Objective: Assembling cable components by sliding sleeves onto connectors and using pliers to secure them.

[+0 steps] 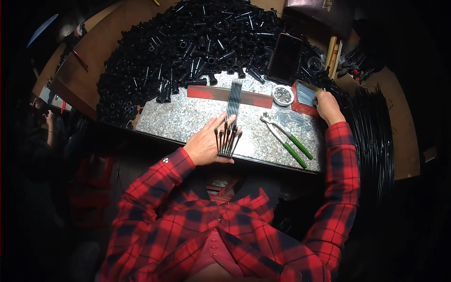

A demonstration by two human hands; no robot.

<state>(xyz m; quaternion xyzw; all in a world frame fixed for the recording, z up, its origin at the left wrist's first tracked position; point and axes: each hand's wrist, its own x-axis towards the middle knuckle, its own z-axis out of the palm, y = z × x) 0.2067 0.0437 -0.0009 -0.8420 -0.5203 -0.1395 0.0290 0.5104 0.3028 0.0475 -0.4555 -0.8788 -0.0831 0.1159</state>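
My left hand (205, 142) is closed round a row of several thin black rods (234, 96), which fan out at their knobbed near ends. Their far part lies across a long red-edged bar (202, 92) on the speckled metal worktop (164, 117). At the right, my right hand (328, 106) reaches to the rim of a small red box (304, 109) that holds thin pale strips or pins. Its fingers are bent together, and what they pinch is hidden. Between my hands lie pincers (292, 144) with green handles, untouched.
A large heap of black tubular parts (188, 51) fills the back. A white bowl (283, 95) of small metal pieces stands beside the red box. Behind it lies a dark phone-like slab (284, 56). Long black rods (376, 136) are stacked at right. Another person's hand (49, 117) shows far left.
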